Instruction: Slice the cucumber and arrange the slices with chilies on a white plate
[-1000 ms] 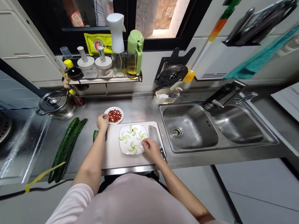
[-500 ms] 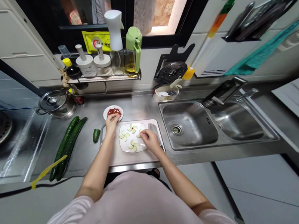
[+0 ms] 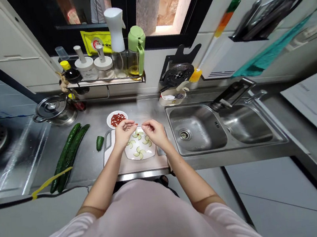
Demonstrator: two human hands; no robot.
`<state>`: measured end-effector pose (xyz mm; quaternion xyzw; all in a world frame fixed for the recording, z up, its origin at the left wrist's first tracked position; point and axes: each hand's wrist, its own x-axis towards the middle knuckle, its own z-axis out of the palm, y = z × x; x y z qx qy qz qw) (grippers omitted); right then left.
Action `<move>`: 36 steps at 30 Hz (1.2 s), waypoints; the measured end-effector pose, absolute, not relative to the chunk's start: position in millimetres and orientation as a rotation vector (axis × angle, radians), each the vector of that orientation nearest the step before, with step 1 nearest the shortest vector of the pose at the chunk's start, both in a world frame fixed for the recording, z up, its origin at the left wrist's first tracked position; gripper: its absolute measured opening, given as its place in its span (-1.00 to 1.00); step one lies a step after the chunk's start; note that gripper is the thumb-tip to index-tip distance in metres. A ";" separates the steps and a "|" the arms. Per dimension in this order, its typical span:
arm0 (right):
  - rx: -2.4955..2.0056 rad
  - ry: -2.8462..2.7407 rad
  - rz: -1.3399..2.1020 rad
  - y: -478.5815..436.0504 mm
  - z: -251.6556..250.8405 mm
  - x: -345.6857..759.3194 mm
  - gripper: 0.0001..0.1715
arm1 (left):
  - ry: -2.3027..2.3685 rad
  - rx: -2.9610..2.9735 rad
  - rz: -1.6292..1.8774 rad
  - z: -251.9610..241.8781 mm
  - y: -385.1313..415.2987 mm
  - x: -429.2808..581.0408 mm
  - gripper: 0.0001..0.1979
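Note:
My left hand (image 3: 124, 132) is pinched on a small red piece (image 3: 136, 124), probably chopped chili, above the far edge of a white plate (image 3: 132, 154). Facing it, my right hand (image 3: 156, 131) has thumb and fingertips pressed together; whatever they may hold is too small to see. On the plate, thin cucumber slices (image 3: 139, 152) lie in several pinwheel shapes. The plate rests on a light cutting board (image 3: 124, 168). Just behind my left hand is a small white dish (image 3: 109, 121) of chopped red pieces (image 3: 117, 119). A knife blade shows partly beside my right wrist.
Two whole cucumbers (image 3: 70, 156) and a cucumber stub (image 3: 100, 143) lie to the left. A lidded pot (image 3: 54, 111) stands behind them. To the right is a double sink (image 3: 197, 128). Bottles and seasoning jars (image 3: 104, 67) line a wall rack (image 3: 107, 82).
My left hand has moved from the dish of red pieces rightward over the plate, carrying a red piece. My right hand has shifted up, nearer to the left one.

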<state>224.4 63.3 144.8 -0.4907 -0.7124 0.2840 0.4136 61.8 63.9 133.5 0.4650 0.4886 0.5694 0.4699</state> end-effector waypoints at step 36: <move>-1.176 -1.888 0.730 55.7 152.3 232.8 -0.76 | 1.321 1.481 1.271 153.1 40.0 64.4 -0.69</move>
